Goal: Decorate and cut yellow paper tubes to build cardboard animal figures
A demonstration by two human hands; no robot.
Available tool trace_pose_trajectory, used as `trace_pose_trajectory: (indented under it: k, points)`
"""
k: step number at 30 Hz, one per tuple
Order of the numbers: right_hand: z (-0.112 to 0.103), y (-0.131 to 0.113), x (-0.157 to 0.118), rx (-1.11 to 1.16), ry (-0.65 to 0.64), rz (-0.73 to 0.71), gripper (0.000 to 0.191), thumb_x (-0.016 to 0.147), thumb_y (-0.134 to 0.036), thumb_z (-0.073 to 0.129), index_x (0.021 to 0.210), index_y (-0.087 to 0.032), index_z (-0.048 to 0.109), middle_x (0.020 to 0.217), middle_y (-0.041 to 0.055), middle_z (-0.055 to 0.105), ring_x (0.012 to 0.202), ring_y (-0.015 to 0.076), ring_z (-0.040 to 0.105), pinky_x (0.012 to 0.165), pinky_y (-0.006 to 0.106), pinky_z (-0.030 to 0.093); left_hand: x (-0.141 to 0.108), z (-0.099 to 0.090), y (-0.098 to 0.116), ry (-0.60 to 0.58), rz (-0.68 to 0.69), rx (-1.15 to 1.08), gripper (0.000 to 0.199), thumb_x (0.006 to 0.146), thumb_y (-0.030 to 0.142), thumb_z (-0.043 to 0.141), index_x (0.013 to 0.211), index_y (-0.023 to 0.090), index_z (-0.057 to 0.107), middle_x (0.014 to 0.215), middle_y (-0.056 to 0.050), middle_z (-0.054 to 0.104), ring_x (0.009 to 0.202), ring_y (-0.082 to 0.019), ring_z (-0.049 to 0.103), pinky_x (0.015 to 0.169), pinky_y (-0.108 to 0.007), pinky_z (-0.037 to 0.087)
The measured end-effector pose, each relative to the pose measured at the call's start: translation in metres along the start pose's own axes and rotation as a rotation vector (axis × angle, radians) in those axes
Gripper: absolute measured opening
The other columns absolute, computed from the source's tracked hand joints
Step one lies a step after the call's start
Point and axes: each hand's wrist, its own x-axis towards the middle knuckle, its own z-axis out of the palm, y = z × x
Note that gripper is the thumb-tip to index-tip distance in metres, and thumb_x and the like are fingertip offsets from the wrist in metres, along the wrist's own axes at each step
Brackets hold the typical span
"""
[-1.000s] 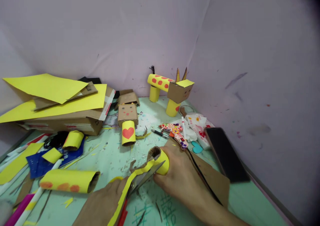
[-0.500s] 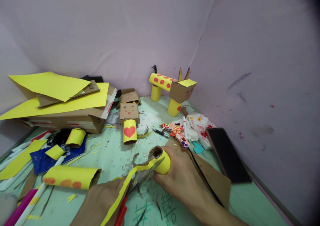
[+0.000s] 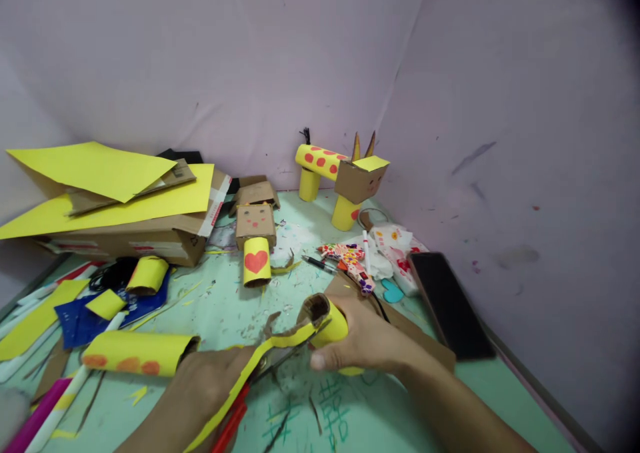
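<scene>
My right hand (image 3: 357,336) is wrapped round a short yellow-covered cardboard tube (image 3: 333,326), its open end facing up and left. At the lower left, my left hand (image 3: 213,373) holds scissors with red handles (image 3: 233,416); their blades meet the rim of the tube. A long, wavy yellow strip (image 3: 245,373) hangs from the tube's edge and runs down over the scissors. Torn brown cardboard curls beside the tube's opening. Left of my left hand lies a yellow tube with orange spots (image 3: 133,353).
A cardboard-headed figure (image 3: 256,239) and a spotted yellow giraffe (image 3: 345,179) stand behind. Yellow sheets (image 3: 115,179) lie on a box at left. Right are a phone (image 3: 450,306), pen (image 3: 319,265) and brown cardboard (image 3: 425,336). Markers (image 3: 45,413) lie lower left.
My right hand has turned with the tube, its thumb now showing at the front. The scissor blades, formerly spread at the tube's edge, look closer together. The view has shifted slightly.
</scene>
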Motion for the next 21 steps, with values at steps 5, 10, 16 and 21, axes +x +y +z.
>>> trace_pose_trajectory:
  k: [5, 10, 16, 21]
  points:
    - [0.011, 0.004, 0.002, -0.148, 0.257, 0.007, 0.025, 0.058, -0.019, 0.069, 0.081, -0.020, 0.060, 0.074, -0.0018, 0.063, 0.064, 0.0130, 0.054, 0.054, 0.021, 0.041, 0.001, 0.002, 0.000, -0.152, -0.128, 0.011, 0.030, 0.079, 0.017, 0.035, 0.096, 0.022, 0.059, 0.080, -0.002, 0.072, 0.069, -0.017, 0.067, 0.058, -0.022, 0.053]
    - [0.021, 0.000, -0.001, -0.262, 0.343, -0.034, 0.018, 0.059, -0.017, 0.062, 0.076, -0.021, 0.057, 0.068, -0.0025, 0.062, 0.060, 0.0128, 0.054, 0.052, 0.020, 0.039, -0.003, 0.008, 0.005, -0.231, -0.225, 0.082, 0.036, 0.076, 0.010, 0.032, 0.092, 0.019, 0.063, 0.084, -0.008, 0.069, 0.078, -0.023, 0.065, 0.069, -0.035, 0.054]
    - [0.026, -0.003, -0.003, -0.245, 0.374, -0.051, 0.017, 0.060, -0.017, 0.059, 0.076, -0.020, 0.056, 0.068, -0.0018, 0.062, 0.059, 0.0131, 0.055, 0.051, 0.020, 0.040, -0.007, 0.005, 0.004, -0.262, -0.118, 0.302, 0.040, 0.072, 0.003, 0.033, 0.099, 0.017, 0.060, 0.079, -0.009, 0.068, 0.066, -0.023, 0.065, 0.055, -0.035, 0.053]
    - [0.027, 0.000, -0.002, -0.250, 0.376, -0.021, 0.018, 0.061, -0.018, 0.059, 0.079, -0.020, 0.057, 0.069, -0.0009, 0.064, 0.060, 0.0139, 0.057, 0.051, 0.021, 0.041, -0.014, 0.009, 0.003, -0.288, -0.143, 0.256, 0.036, 0.076, 0.002, 0.035, 0.099, 0.021, 0.055, 0.082, -0.004, 0.068, 0.070, -0.020, 0.065, 0.060, -0.031, 0.051]
